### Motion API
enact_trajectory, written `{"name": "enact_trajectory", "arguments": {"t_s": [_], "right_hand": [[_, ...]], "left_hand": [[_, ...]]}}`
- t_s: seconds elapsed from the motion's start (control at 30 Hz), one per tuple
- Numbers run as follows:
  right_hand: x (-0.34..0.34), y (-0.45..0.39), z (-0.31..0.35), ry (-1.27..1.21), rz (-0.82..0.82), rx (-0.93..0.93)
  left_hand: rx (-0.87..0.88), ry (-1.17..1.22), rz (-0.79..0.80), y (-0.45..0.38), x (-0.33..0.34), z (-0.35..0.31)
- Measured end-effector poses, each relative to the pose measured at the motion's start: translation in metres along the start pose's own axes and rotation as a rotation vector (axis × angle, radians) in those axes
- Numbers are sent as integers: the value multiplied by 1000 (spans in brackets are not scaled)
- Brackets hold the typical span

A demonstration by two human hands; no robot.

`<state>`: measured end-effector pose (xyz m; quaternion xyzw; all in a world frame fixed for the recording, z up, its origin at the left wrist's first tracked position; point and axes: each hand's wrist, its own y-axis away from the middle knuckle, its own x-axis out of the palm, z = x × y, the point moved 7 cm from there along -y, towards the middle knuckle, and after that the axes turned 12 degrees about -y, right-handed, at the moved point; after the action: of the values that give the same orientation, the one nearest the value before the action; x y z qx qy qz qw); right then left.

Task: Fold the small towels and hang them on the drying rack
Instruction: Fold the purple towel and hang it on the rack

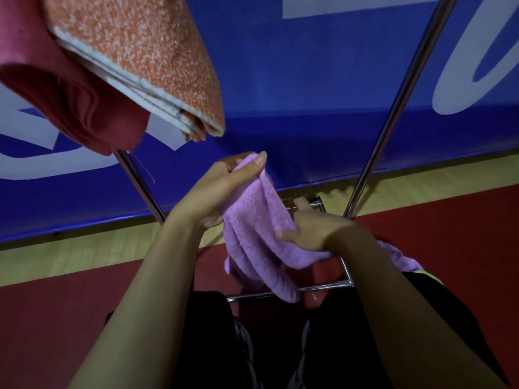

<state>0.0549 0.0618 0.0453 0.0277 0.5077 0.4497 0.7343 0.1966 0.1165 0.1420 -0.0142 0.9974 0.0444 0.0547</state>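
Both my hands hold one small lilac terry-cloth towel [258, 237] in front of me, above the base of the chrome tube drying rack [404, 88].

My left hand [222, 192] grips the upper end of the lilac towel: thumb lies along the top edge, fingers curled round the far side, cloth bunched in the palm.

My right hand [311, 228] holds the lower part of the same towel: thumb presses on the near face, fingers reach behind the fabric. How tightly those fingers curl I cannot tell; they are mostly hidden.

The towel hangs in loose lengthwise folds between the two hands. Its lower end drops in front of the rack's bottom bar. One part trails under my right forearm.

At upper left, on the rack, hang a folded orange speckled towel with a white border [146, 60] and, just beside it and touching, a dark red cloth [56, 88].

Behind the rack: blue banner with white lettering [309, 80]. Below: red floor mat [449, 248] beside a pale wooden floor strip [84, 254].
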Motion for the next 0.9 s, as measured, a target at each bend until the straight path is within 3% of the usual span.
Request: {"name": "enact_trajectory", "arguments": {"t_s": [0.1,0.27,0.53,0.6,0.7,0.77,0.83,0.9], "right_hand": [[17,3,13,136,113,-13],[27,4,36,36,145,-86],[-2,2,8,20,54,-13],[-15,2,10,-5,-61,-57],[-28,4,12,13,-214,-114],[-34,10,20,-20,-285,-229],[-38,20,36,-111,-301,-371],[-40,24,46,-158,-317,-436]], "left_hand": [[13,132,92,1,7,-2],[64,247,97,1,5,-3],[117,227,-150,0,-24,-1],[42,58,-287,-3,-37,5],[-74,-585,-481,-4,-63,24],[-56,-763,-540,-4,-67,30],[17,-768,-468,-6,-56,28],[40,-750,-277,-12,-31,26]]}}
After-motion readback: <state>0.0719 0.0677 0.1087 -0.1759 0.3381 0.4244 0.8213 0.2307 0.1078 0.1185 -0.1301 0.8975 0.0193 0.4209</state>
